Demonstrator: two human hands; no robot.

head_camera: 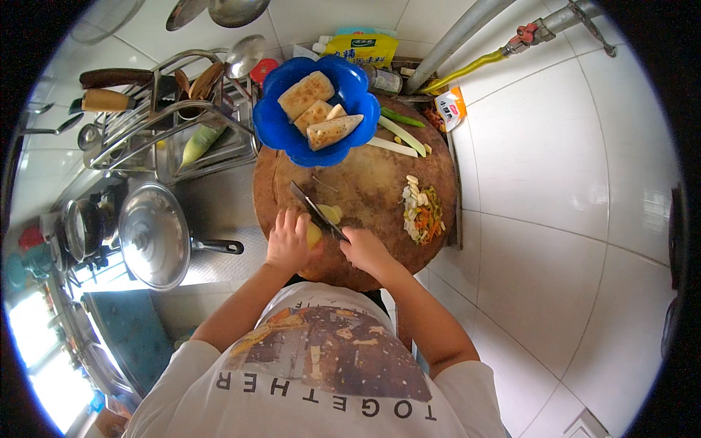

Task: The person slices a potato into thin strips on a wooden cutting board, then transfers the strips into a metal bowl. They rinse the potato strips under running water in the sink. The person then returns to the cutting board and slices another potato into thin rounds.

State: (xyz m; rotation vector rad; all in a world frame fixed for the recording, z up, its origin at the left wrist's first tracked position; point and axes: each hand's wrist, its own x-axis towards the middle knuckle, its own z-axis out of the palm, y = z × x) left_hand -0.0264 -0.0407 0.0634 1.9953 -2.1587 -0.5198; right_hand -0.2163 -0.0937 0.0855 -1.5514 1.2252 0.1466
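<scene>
My left hand (pixel 288 239) holds a peeled yellow potato-like vegetable (pixel 313 235) down on the round wooden chopping board (pixel 361 191). In my right hand (pixel 366 251) is the handle of a kitchen knife (pixel 316 209), its blade against the cut side of that vegetable. Pale yellow slices (pixel 330 213) lie just beyond the blade. At the board's right sits a pile of chopped orange, green and white vegetables (pixel 428 222), with peeled garlic cloves (pixel 413 183) at its top. Cut pale green stalks (pixel 402 137) and a green chilli (pixel 402 117) lie near the far edge.
A blue flower-shaped bowl (pixel 263 115) with several browned flatbread pieces overlaps the board's far left edge. To the left are a metal rack (pixel 164 115) and a lidded pan (pixel 155 235) with its handle pointing towards the board. A tiled wall (pixel 536 164) stands close on the right.
</scene>
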